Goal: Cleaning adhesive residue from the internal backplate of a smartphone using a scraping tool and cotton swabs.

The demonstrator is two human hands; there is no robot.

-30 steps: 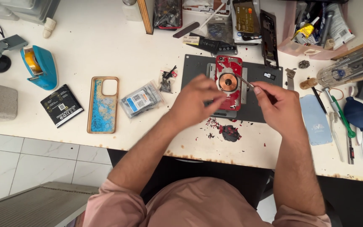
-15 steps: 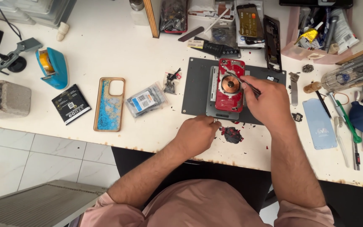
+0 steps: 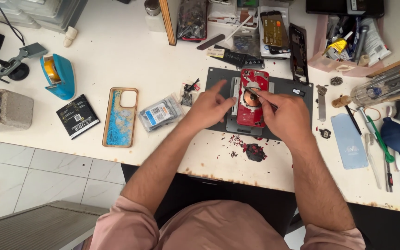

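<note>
A red phone back (image 3: 251, 109), with a round copper coil showing, lies on a grey work mat (image 3: 297, 99) in the middle of the white bench. My left hand (image 3: 209, 109) rests at the phone's left edge, index finger stretched out, fingertips touching the frame. My right hand (image 3: 287, 116) covers the phone's right side and grips thin metal tweezers (image 3: 254, 94), whose tips point at the coil. Red and dark glass scraps (image 3: 251, 149) lie in front of the mat.
A blue-patterned phone case (image 3: 120, 116), a bagged part (image 3: 162, 112) and a black battery (image 3: 77, 116) lie left. A blue tape dispenser (image 3: 59, 76) and grey block (image 3: 3, 110) stand further left. Tools, a light-blue card (image 3: 349, 141) and a parts tray (image 3: 348, 46) crowd the right.
My left hand came back from the bench's front edge up to the phone's left side. My right hand stayed on the phone with the tweezers. The view shifted slightly.
</note>
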